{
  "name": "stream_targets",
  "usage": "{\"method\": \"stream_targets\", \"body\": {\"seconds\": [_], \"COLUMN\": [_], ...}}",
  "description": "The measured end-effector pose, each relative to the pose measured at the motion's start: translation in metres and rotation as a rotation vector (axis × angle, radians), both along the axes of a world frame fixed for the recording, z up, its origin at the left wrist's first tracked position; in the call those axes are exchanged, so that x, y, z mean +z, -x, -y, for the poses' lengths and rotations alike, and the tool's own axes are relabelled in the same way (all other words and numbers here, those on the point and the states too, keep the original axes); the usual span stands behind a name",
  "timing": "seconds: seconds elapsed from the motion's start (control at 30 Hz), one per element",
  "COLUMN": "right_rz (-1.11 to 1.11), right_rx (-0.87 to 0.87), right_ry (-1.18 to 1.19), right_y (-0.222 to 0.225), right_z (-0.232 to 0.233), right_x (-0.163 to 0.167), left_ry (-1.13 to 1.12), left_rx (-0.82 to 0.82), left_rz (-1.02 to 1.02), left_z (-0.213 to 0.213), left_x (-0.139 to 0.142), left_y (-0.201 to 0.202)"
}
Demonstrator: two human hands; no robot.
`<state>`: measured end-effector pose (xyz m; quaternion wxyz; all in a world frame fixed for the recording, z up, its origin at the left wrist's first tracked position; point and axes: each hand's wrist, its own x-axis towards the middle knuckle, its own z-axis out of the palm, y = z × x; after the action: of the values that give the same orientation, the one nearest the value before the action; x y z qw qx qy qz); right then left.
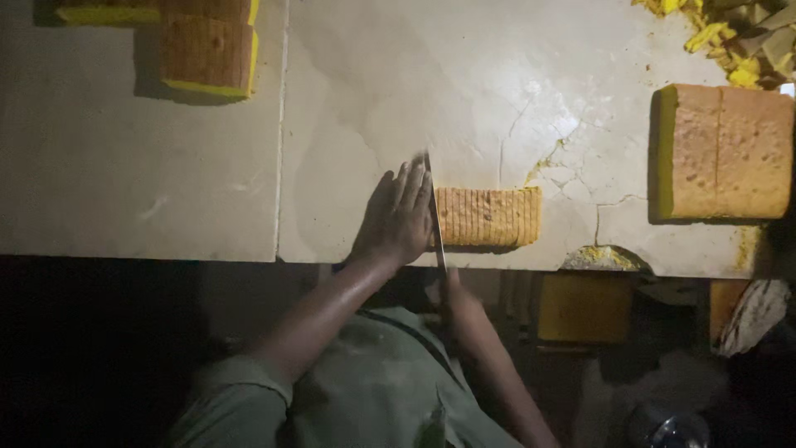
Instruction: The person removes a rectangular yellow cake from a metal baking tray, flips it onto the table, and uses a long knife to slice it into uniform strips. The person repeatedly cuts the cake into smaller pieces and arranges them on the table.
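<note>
A small yellow cake block (489, 216), scored into thin slices, lies near the front edge of the pale worktop (373, 99). My left hand (396, 217) lies flat on the worktop just left of it, fingers together against the blade of a long knife (434, 211). The knife stands on edge at the block's left end. My right hand (456, 294) holds the knife's handle below the table edge, mostly in shadow.
A large brown-topped cake slab (725, 152) sits at the right. More cake blocks (207, 54) lie at the far left. Yellow trimmings (730, 37) are heaped at the top right. The worktop is cracked near the middle right. Dark space lies below the edge.
</note>
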<state>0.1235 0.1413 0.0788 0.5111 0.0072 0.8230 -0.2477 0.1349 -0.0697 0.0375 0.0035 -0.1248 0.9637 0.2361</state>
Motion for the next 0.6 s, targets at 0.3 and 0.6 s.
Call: {"method": "stream_targets", "body": {"seconds": [0.3,0.6], "right_rz": [-0.412,-0.331], "right_rx": [0.615,0.447], "right_ry": [0.008,0.168], "right_y": [0.006,0.001], "right_z": [0.008,0.026], "right_x": [-0.063,-0.013], "left_ry": [-0.17,-0.058], "left_rx": [0.063,0.034], "left_rz": [-0.223,-0.121], "left_z": [-0.004,0.01], "left_x": [-0.021,-0.004], "left_y": [0.005,-0.006]}}
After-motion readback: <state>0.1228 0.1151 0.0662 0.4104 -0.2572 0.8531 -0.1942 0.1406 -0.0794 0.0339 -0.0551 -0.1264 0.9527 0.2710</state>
